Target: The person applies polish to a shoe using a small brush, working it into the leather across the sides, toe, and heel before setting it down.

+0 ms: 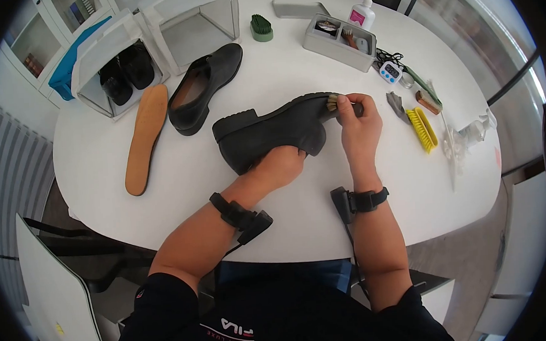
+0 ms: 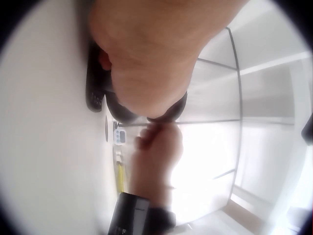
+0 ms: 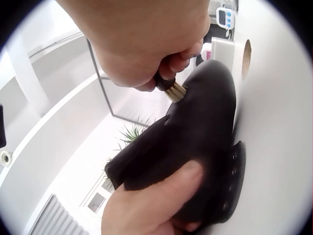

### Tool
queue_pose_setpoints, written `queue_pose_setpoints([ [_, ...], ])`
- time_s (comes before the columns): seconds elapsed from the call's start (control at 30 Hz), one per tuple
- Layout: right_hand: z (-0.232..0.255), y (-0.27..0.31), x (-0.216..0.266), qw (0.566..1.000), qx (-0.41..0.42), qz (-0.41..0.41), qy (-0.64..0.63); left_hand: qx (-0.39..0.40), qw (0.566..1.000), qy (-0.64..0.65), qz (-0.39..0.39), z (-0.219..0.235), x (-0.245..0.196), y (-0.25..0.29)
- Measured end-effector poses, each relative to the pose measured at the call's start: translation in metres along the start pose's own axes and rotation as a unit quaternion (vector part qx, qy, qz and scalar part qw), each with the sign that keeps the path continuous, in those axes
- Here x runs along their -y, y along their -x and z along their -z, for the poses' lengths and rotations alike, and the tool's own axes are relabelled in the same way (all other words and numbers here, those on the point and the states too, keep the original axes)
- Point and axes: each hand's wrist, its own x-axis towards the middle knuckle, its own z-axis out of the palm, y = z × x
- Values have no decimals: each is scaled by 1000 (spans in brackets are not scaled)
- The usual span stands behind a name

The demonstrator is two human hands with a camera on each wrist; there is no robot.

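Note:
A black shoe [image 1: 270,130] lies tilted on its side above the table, its sole facing away from the body. My left hand [image 1: 279,169] grips it at the opening; in the right wrist view the left thumb [image 3: 183,183] presses on the black leather [image 3: 205,112]. A small dark-handled brush is pinched in my right hand [image 1: 361,124], its pale bristles [image 3: 176,92] touching the shoe near the toe. The left wrist view shows the left hand [image 2: 146,63] close up, with the right hand [image 2: 159,152] beyond it, blurred.
Another black shoe [image 1: 205,90] and a tan insole [image 1: 147,141] lie to the left, near two white boxes [image 1: 192,31]. A green brush [image 1: 261,28] stands at the back. On the right are a grey box [image 1: 339,44], a timer [image 1: 390,72], a yellow brush [image 1: 422,130] and a soap bottle [image 1: 362,14].

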Motion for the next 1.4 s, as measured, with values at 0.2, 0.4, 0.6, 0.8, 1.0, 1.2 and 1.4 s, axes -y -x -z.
queue_pose_setpoints([
  [0.2,-9,28,27,956,216,191,57,0,997,-25,-80,0,4,4],
  [0.4,2,-3,-1,974,-27,109,198,-47,994,-29,-95,-1,-3,6],
  [0.6,-17,29,33,929,171,313,96,-122,957,146,-219,-5,-6,5],
  [0.8,0,2,14,960,-15,147,239,-130,972,-29,-192,2,-15,10],
  [1.0,-18,29,35,922,188,313,127,-129,947,212,-204,-22,-9,10],
  [1.2,-5,9,27,955,21,140,259,-126,972,20,-199,4,-20,10],
  [1.4,-20,31,38,930,136,302,155,-123,951,204,-195,-22,-7,13],
])
